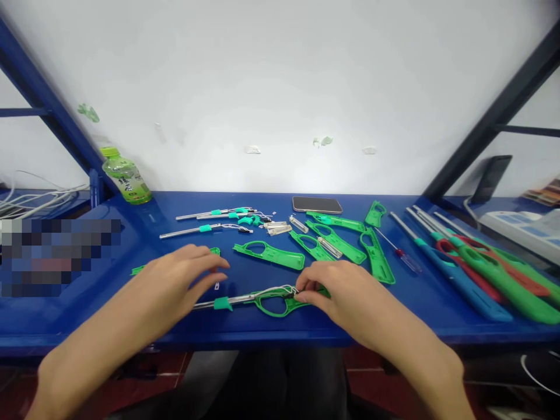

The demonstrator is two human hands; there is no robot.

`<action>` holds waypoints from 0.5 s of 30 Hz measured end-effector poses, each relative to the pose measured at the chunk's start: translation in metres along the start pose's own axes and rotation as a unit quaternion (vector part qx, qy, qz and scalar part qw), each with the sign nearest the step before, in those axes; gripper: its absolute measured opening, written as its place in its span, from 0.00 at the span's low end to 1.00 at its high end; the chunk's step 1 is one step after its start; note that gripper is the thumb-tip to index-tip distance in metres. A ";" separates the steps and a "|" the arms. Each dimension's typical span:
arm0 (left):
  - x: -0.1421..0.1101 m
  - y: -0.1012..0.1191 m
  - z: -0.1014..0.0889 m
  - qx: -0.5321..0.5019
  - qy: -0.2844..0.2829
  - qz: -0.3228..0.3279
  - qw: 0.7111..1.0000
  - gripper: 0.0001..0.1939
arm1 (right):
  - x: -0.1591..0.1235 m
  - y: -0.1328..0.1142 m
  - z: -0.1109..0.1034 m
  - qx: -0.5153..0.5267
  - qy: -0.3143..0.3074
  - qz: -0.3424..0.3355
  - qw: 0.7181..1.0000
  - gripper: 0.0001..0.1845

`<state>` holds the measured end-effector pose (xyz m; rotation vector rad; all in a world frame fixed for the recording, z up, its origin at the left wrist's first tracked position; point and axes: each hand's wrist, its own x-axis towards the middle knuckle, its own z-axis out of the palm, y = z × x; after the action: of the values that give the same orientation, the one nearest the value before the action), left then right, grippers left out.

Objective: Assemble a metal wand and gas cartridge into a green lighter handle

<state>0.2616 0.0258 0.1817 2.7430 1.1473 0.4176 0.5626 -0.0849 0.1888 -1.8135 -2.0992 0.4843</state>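
White wall [280,87] behind, scuffed in patches; blue table [140,233] below it. At the near edge, middle, lies a metal rod [241,299] with a teal trigger [223,303], its right end along a green handle shell [280,315], white wires [277,289] running over the loop. Right hand [326,283] on the shell's right end, thumb and fingers brought together, seemingly pinching a small black part [289,296] at the wires' end. Left hand [192,271] above the rod's left end, fingers curved, a gap between thumb and forefinger, nothing seen in it; contact with the rod I cannot tell. Farther off: loose green shell [269,255], three more rods far left, phone [317,205] by the wall, bottle [131,181] far left. To the right, screwdriver [409,261], then blue lighter [468,280] beside red and green ones.
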 end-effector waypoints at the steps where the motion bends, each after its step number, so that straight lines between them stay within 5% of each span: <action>1: -0.001 -0.009 -0.004 0.011 0.008 -0.016 1.000 0.22 | 0.000 0.000 0.000 0.002 0.000 -0.002 1.000 0.05; 5: -0.002 -0.033 -0.012 0.039 0.024 -0.058 0.997 0.23 | 0.000 0.001 0.001 0.013 0.003 -0.017 1.000 0.07; 15: 0.027 -0.055 -0.008 0.107 0.052 -0.067 0.991 0.28 | -0.001 0.000 -0.002 0.025 0.009 -0.038 0.999 0.08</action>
<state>0.2399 0.0835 0.1817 2.8280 1.4734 0.4501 0.5633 -0.0862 0.1905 -1.6968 -2.1165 0.4927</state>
